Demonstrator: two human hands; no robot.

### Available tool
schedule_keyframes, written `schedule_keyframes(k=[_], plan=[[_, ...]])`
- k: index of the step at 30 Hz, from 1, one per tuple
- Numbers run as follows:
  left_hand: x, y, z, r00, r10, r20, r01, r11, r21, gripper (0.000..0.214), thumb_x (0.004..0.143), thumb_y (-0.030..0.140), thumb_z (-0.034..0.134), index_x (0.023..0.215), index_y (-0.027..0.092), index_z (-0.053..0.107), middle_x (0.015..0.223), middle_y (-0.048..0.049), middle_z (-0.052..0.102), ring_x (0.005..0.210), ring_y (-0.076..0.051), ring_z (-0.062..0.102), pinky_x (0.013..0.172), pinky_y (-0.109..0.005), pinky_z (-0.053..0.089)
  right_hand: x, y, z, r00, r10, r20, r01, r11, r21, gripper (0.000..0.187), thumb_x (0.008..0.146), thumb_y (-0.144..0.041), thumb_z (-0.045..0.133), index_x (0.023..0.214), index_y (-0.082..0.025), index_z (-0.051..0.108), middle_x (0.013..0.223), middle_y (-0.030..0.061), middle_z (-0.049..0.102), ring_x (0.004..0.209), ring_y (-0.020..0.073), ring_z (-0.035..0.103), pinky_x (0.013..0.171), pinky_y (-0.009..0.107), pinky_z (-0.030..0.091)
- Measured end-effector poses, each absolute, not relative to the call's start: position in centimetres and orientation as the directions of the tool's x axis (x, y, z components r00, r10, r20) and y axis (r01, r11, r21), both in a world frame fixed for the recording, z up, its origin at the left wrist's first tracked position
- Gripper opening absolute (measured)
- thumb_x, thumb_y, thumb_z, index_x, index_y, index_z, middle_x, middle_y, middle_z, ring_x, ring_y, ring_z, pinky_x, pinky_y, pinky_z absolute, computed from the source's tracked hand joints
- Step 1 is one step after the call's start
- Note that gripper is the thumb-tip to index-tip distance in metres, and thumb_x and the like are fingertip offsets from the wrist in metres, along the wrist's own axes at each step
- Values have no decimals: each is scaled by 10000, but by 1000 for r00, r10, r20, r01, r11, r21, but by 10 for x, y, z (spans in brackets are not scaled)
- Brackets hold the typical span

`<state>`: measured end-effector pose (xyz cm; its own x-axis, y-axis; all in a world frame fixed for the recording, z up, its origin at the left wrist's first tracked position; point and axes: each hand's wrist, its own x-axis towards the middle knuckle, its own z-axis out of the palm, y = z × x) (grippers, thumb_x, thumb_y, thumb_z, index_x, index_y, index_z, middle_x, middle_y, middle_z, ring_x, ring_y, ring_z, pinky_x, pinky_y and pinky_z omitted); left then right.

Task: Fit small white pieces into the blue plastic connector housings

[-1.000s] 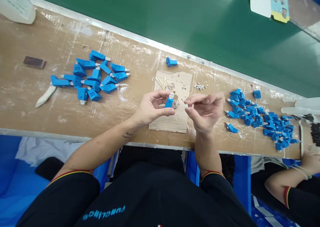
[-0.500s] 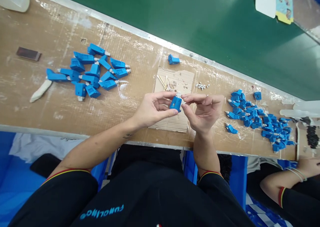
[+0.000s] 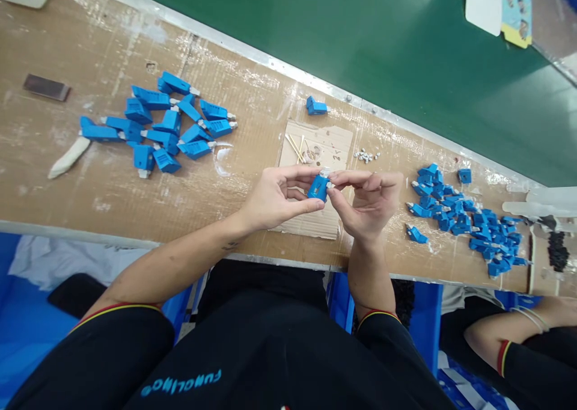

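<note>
My left hand grips a blue plastic housing between thumb and fingers. A whitish clear tip sticks out of its top, and a slot shows on its near face. From the other side, my right hand has thumb and forefinger pinched on a small white piece, close against the housing's right side. Whether the piece touches the housing, I cannot tell. Below both hands lies a cardboard sheet with several cotton swabs on it. Just right of the sheet is a small heap of whitish pieces.
More blue housings lie in a left group and a denser right pile; a single blue housing sits behind the cardboard. At left are a dark flat block and a white cloth strip. A co-worker's arm is at right.
The blue housing has turned slightly in my left hand, so its slotted face shows more. My right fingertips stay beside it. The view has shifted a little.
</note>
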<state>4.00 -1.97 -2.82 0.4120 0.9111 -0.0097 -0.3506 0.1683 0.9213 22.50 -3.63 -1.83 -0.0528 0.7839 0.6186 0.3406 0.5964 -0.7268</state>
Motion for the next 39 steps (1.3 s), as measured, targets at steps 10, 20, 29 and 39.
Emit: schedule_keyframes(k=[10, 20, 29, 39], plan=[[40, -19, -32, 332, 930, 158, -283, -62, 957, 461, 709, 339, 987, 1109, 162, 843, 1050, -106, 823, 870, -212, 791, 783, -332, 716, 229, -40, -16, -72, 797, 599, 368, 580, -727, 386, 921, -196, 801, 982, -298, 433, 894, -53, 805, 883, 193, 841, 789, 365, 730], [37, -19, -36, 278, 902, 330, -195, -284, 939, 433, 733, 333, 981, 1112, 178, 840, 997, -97, 817, 816, -188, 784, 737, -284, 710, 225, -41, -17, -82, 768, 635, 433, 601, -672, 345, 942, -242, 789, 841, -290, 462, 825, -38, 797, 859, 218, 850, 731, 371, 727], [37, -18, -35, 274, 890, 365, -301, -281, 911, 324, 801, 316, 942, 1062, 197, 789, 1010, -93, 835, 938, -212, 814, 873, -320, 691, 226, -33, -22, -139, 808, 573, 198, 589, -783, 454, 911, -507, 826, 1278, -297, 661, 1240, 62, 811, 1132, 206, 800, 876, 365, 697], [38, -21, -52, 223, 790, 572, -152, -551, 820, 171, 887, 225, 834, 1049, 234, 781, 1053, -97, 843, 1030, -241, 814, 950, -401, 670, 224, -35, -25, -140, 810, 569, 228, 585, -778, 232, 885, -424, 862, 1055, -277, 805, 1050, 37, 860, 1035, 226, 828, 948, 440, 701]])
